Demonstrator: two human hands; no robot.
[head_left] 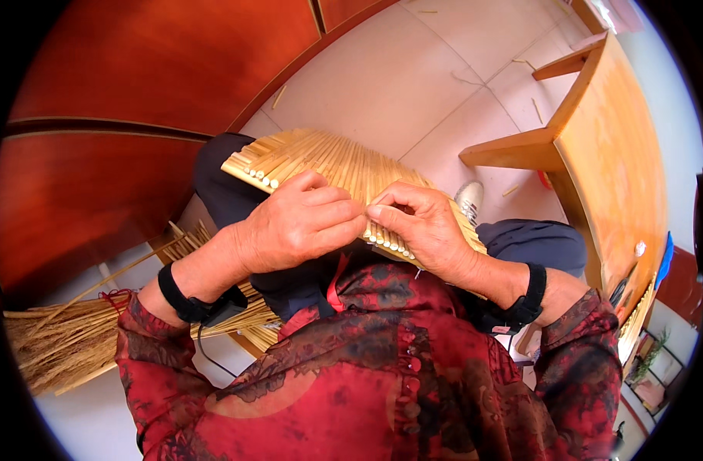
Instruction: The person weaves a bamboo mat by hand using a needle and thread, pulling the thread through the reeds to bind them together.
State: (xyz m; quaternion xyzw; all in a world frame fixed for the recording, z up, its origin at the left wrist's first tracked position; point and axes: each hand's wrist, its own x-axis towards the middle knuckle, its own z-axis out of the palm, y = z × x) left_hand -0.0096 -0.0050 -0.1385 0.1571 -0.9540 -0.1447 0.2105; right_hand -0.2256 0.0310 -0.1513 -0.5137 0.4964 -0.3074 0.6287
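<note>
Across my lap lies a mat of pale yellow stalks, set side by side and fanning slightly, with their round cut ends toward me. My left hand rests over the near edge of the mat, its fingers curled and its thumb side hidden. Beside it, my right hand pinches thumb and forefinger together at the same edge. The fingertips of both hands meet near the mat's middle. Whatever they hold between them is too small to make out.
A bundle of loose stalks with brushy heads lies at my left. Red wooden cabinet panels rise at the far left. A light wooden table stands at the right. Stalk scraps lie on the tiled floor.
</note>
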